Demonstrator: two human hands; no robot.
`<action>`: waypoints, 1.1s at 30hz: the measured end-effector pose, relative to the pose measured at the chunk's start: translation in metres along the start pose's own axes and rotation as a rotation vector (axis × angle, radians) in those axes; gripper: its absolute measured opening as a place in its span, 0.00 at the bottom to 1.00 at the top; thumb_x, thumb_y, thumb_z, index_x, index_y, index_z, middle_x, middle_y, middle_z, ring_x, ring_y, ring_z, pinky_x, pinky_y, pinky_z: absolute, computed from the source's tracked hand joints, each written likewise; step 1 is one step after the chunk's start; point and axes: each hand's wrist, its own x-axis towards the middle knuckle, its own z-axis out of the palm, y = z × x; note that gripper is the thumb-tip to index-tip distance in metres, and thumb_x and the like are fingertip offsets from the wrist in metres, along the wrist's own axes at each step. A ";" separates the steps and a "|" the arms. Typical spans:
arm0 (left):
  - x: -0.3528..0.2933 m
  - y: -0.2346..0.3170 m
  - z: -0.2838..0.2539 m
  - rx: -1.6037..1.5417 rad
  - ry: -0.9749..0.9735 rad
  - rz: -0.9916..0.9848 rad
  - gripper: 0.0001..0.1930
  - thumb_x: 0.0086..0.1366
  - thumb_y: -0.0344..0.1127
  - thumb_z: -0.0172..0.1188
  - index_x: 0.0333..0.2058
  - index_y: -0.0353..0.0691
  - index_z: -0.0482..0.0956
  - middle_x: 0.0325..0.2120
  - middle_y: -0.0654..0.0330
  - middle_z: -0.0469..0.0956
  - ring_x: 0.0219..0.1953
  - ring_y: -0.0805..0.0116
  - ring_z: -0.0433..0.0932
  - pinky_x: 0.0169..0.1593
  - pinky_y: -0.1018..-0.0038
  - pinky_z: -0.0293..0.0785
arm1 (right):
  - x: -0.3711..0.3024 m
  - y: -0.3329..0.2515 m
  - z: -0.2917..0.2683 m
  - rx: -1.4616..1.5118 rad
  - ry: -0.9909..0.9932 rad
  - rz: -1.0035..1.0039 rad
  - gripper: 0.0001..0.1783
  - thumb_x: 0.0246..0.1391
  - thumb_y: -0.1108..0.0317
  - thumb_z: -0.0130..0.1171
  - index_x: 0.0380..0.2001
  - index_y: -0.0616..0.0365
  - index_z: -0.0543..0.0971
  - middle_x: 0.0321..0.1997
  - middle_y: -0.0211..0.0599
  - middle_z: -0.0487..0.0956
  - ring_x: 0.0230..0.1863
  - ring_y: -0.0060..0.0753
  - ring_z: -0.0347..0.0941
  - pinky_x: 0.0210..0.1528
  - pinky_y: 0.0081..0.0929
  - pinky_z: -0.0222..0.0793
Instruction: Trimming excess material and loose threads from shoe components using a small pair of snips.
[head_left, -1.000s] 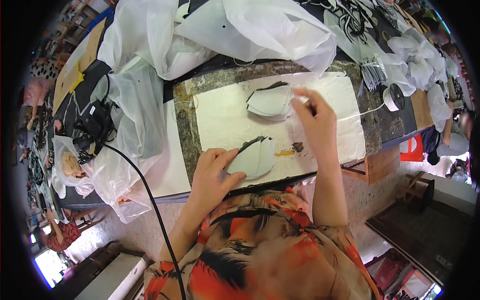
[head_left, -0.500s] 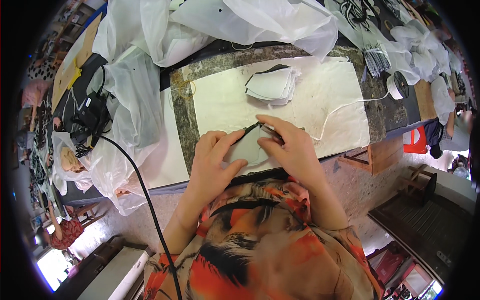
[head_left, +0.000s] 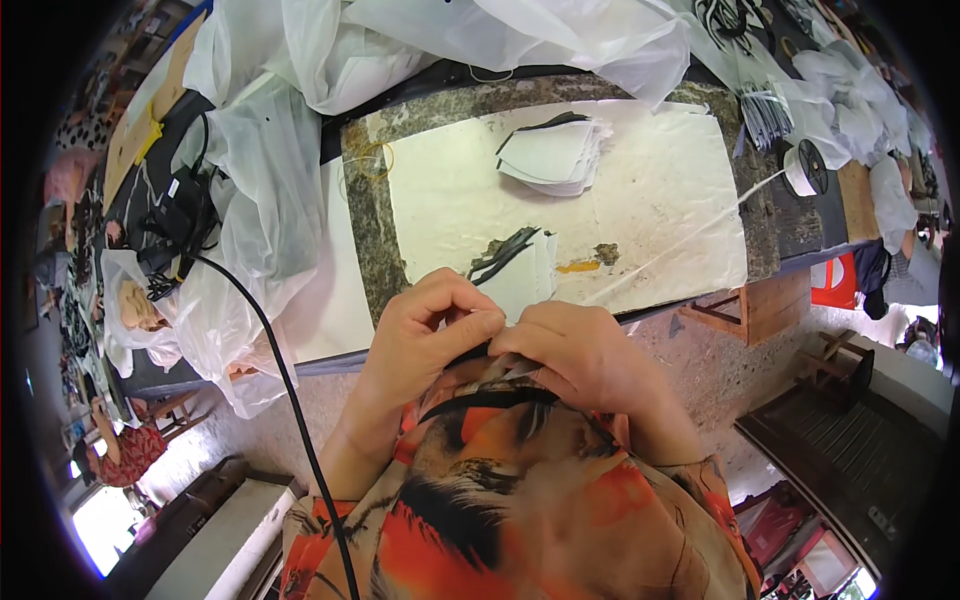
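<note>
Close to my body, at the table's front edge, my hands are drawn together with fingertips nearly meeting. My left hand (head_left: 428,328) is closed in a pinch on a dark strip (head_left: 472,354), mostly hidden by the fingers. My right hand (head_left: 585,350) is also closed; a narrow white tape (head_left: 690,234) runs straight to it from a reel (head_left: 803,168) at the right. Pale material (head_left: 512,366) shows under the fingertips. Just beyond the hands lies a stack of white pieces with black edging (head_left: 522,272). A second such stack (head_left: 548,158) lies farther back.
White paper (head_left: 440,200) covers the worn board (head_left: 372,215). Translucent plastic bags (head_left: 265,180) spread along the left and far sides. A black cable (head_left: 285,370) hangs at my left from a dark device (head_left: 185,215). Wooden stools (head_left: 735,315) stand beyond the table.
Both hands have moved off the near stack toward my body and come together, uncovering that stack. The white tape, slack and curved before, is now pulled straight.
</note>
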 end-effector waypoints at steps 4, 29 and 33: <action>-0.013 -0.008 0.005 -0.090 0.130 0.133 0.03 0.63 0.28 0.68 0.34 0.36 0.84 0.30 0.66 0.75 0.34 0.77 0.71 0.40 0.78 0.67 | 0.002 -0.012 0.002 0.208 0.168 0.231 0.18 0.54 0.72 0.65 0.49 0.53 0.76 0.40 0.37 0.81 0.38 0.42 0.80 0.38 0.32 0.75; -0.016 -0.052 0.003 0.580 0.501 0.514 0.05 0.61 0.26 0.67 0.37 0.37 0.84 0.34 0.60 0.76 0.37 0.66 0.73 0.44 0.73 0.70 | 0.044 0.007 0.010 0.013 0.176 0.473 0.09 0.52 0.64 0.60 0.32 0.59 0.79 0.30 0.43 0.80 0.32 0.48 0.78 0.34 0.40 0.72; -0.014 -0.056 0.004 0.817 0.469 0.667 0.09 0.56 0.28 0.70 0.37 0.41 0.87 0.36 0.61 0.79 0.41 0.59 0.73 0.48 0.68 0.70 | 0.048 0.013 0.012 -0.152 0.212 0.420 0.08 0.52 0.64 0.59 0.30 0.59 0.78 0.29 0.43 0.80 0.33 0.51 0.78 0.35 0.44 0.72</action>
